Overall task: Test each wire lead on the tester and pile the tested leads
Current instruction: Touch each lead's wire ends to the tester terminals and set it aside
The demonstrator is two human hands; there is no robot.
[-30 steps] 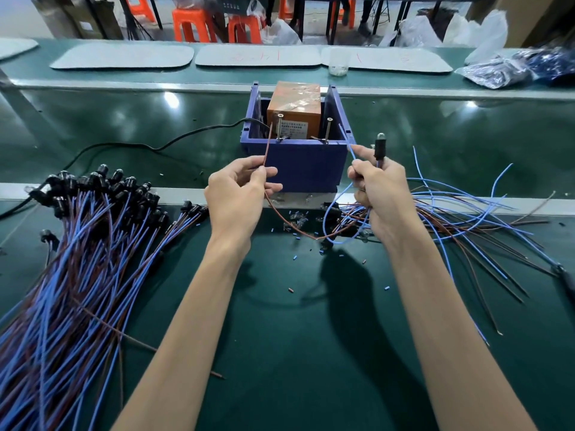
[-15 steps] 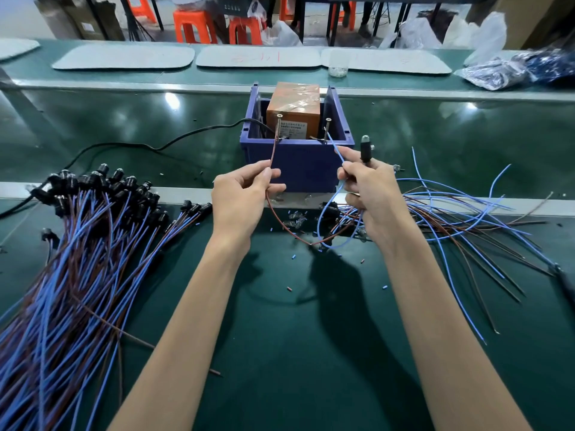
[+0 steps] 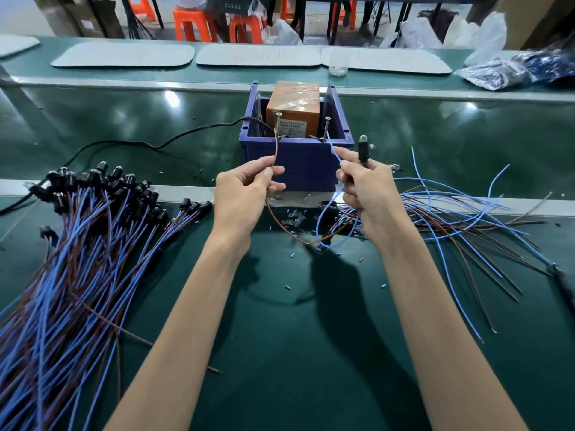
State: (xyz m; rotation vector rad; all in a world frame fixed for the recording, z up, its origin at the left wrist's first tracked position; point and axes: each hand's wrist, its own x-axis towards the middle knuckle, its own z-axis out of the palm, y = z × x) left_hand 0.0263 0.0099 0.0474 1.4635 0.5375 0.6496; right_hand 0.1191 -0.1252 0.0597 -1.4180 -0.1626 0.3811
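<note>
Two forearms reach forward over the green bench [image 3: 280,353], and the bare bench between them gives us free room to draw the hands back. On our left lies the big pile [image 3: 71,259] of leads, the black caps all turned away from us; we judge these are the tested ones, kept to one side. On our right the loose leads [image 3: 451,219] spread like a fan, probably the ones not yet tested.

Our left hand [image 3: 245,194] pinches the brown wire [image 3: 275,150] between thumb and forefinger, and guides its end up to the left screw [image 3: 279,115]. Our right hand [image 3: 364,188] pinches the blue wire [image 3: 333,149] toward the right screw [image 3: 326,119], and its other fingers close on the black cap [image 3: 363,148] of the same lead, so the bulb stands up where we can see it. The two wires hang in a loop between the hands.

Further, the tester [image 3: 294,102] sits in a blue box [image 3: 308,163]; its front wall is just beside our knuckles. If each tip really touches its screw, we cannot tell.
</note>
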